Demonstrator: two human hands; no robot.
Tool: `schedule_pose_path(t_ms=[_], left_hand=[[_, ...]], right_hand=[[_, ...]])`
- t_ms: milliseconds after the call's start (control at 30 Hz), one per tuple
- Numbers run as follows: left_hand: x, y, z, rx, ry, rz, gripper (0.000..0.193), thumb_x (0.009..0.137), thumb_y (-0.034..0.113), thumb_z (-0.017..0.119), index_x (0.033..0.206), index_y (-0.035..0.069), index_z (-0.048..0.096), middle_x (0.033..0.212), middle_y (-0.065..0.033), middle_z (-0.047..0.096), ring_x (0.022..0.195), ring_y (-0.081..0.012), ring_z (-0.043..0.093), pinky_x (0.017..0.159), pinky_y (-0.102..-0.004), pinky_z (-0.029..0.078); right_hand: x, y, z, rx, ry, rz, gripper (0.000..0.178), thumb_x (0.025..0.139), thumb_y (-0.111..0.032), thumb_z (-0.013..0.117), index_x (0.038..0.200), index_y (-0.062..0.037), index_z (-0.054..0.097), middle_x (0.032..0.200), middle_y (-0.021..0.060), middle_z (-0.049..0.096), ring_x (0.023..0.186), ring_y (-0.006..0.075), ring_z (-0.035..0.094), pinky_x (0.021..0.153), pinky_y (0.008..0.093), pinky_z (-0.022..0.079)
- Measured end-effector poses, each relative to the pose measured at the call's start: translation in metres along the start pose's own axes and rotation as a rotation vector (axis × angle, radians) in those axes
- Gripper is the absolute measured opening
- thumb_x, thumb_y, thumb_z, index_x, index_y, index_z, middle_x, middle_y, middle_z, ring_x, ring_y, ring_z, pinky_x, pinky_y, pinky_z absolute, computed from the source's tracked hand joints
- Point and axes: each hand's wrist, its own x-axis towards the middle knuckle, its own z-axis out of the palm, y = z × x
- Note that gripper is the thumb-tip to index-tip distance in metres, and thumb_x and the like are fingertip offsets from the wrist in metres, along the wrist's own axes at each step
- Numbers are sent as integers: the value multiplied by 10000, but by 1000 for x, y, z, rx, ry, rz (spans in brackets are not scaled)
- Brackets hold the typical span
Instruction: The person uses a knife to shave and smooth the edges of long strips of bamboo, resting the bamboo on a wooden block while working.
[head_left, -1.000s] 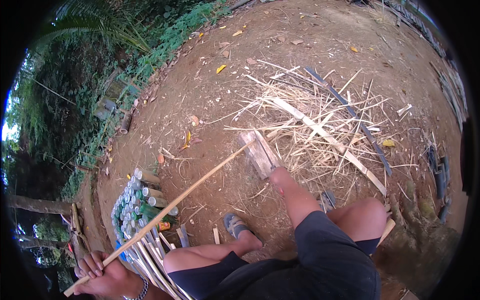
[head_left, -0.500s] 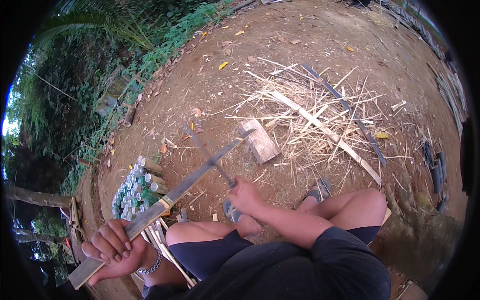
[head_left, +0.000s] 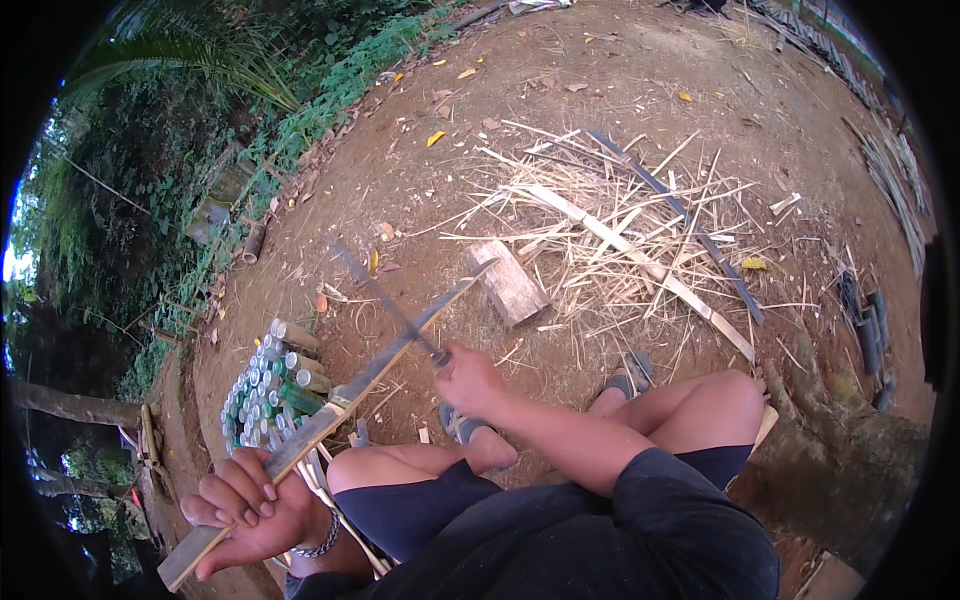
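My left hand (head_left: 250, 505) is closed around the near end of a long split bamboo strip (head_left: 370, 378), dark on its face and pale along the edge. The strip slants up and away to the right, its thin tip beside a squared wooden block (head_left: 514, 286); whether tip and block touch, I cannot tell. In my right hand (head_left: 474, 380) is the handle of a long-bladed knife (head_left: 384, 298). Motion smears the blade, which crosses the strip at about its middle, pointing away to the left. Whether the blade bites into the bamboo does not show.
Thin bamboo splints (head_left: 590, 265) lie heaped on the dirt beyond my knees, with a pale bamboo length (head_left: 640, 262) and a dark one (head_left: 690, 218) across them. Bottles (head_left: 268, 385) are packed together at left. Dark tubes (head_left: 868, 330) lie at right near a tree root (head_left: 830, 430).
My right hand and the knife have moved slightly left and nearer along the strip. My left hand and the strip's near end sit a little farther right. The view has shifted slightly.
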Motion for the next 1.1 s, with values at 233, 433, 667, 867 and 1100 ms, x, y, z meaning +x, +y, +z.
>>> schedule_pose_path(t_ms=[233, 433, 667, 867, 1100], left_hand=[[16, -8, -2, -40, -54, -47, 546, 879, 637, 560, 745, 133, 400, 515, 48, 370, 415, -41, 358, 436, -184, 317], [32, -11, -7, 13, 31, -84, 501, 818, 538, 699, 713, 127, 431, 524, 60, 395, 437, -36, 382, 446, -166, 319], [63, -20, -12, 16, -49, -146, 518, 847, 578, 635, 705, 133, 413, 503, 55, 392, 417, -46, 377, 460, -168, 322], [85, -28, -41, 51, -3, -190, 513, 867, 554, 598, 660, 123, 411, 493, 38, 395, 407, -62, 385, 478, -191, 356], [97, -36, -53, 27, 41, -180, 499, 855, 534, 625, 688, 104, 433, 519, 26, 408, 418, -75, 389, 466, -194, 367]], right_hand=[[57, 105, -18, 127, 56, 446, 287, 807, -153, 579, 1035, 20, 593, 893, 256, 661, 852, 408, 653, 793, 497, 510], [62, 85, -2, -151, -23, 73, 285, 808, -126, 570, 1042, 33, 606, 926, 220, 659, 886, 393, 648, 808, 466, 515], [120, 239, -18, -304, -12, 326, 318, 795, -169, 589, 1047, 25, 612, 915, 225, 664, 881, 392, 649, 804, 455, 517], [115, 200, 5, 42, 149, 328, 337, 781, -168, 614, 1058, 24, 622, 899, 245, 673, 844, 386, 659, 770, 444, 524], [146, 247, -12, -198, 57, 492, 341, 783, -177, 628, 1069, 8, 615, 944, 244, 679, 917, 390, 664, 821, 447, 526]])
